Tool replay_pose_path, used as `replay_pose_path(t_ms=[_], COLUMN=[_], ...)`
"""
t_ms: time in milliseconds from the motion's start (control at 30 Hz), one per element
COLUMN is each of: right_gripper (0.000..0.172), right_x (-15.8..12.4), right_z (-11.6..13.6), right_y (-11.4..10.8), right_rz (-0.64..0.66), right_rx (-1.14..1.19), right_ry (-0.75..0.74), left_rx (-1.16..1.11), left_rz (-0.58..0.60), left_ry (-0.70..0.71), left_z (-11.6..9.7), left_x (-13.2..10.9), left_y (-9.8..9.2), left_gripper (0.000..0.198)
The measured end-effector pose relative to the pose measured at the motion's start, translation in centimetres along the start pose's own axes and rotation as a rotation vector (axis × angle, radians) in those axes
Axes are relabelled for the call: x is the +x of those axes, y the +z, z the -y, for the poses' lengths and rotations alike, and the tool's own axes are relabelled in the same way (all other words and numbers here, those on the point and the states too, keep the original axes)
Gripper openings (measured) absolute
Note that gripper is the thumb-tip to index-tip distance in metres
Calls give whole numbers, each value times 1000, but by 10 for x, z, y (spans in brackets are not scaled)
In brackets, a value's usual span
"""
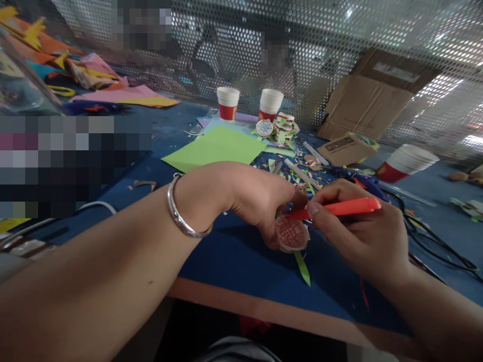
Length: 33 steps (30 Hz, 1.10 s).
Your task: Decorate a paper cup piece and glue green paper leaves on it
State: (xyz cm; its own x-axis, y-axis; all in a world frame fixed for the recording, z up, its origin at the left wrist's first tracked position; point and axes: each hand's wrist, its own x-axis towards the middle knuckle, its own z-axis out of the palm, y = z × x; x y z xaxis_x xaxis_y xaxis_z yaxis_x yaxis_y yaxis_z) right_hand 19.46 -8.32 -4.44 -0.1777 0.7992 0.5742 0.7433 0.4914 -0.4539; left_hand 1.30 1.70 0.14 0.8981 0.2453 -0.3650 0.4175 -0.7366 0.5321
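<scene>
Between my hands sits a small cut-down paper cup [292, 235], its round white base covered in red criss-cross lines. A pointed green paper strip [302, 269] sticks out from its near side. My left hand [260, 198], a silver bangle at its wrist, grips the cup by its left and far edge; some fingers are hidden behind it. My right hand [356, 229] pinches a red marker pen [345, 207], whose tip end reaches the cup's top rim. Behind them lies a green paper sheet [215, 149].
Two stacks of paper cups [228, 104] stand at the back, beside a pile of cut cup pieces [285, 128]. Another cup stack [407, 163] leans at right. Paper scraps, glue sticks [302, 173], a glue gun [372, 183] and black cable [433, 236] lie around. A cardboard box [373, 95] rests against the perforated screen.
</scene>
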Motion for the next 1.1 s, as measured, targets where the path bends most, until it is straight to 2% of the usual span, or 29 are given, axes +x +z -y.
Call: replay_pose_path(t_ms=[567,733,1100], right_gripper=[18,18,19], right_x=[0,1,0], right_z=[1,2,1], right_y=[0,1,-2], right_rz=[-15,-7,18], right_rx=[-3,2,15], right_ry=[-43,-22,12], left_rx=[22,52,40], left_rz=[-15,-54,-34], left_ry=[-4,33,-4], left_z=[-2,-3,-5], left_x=[-1,-3,-3], left_y=[0,0,-1], left_gripper=[64,60,59])
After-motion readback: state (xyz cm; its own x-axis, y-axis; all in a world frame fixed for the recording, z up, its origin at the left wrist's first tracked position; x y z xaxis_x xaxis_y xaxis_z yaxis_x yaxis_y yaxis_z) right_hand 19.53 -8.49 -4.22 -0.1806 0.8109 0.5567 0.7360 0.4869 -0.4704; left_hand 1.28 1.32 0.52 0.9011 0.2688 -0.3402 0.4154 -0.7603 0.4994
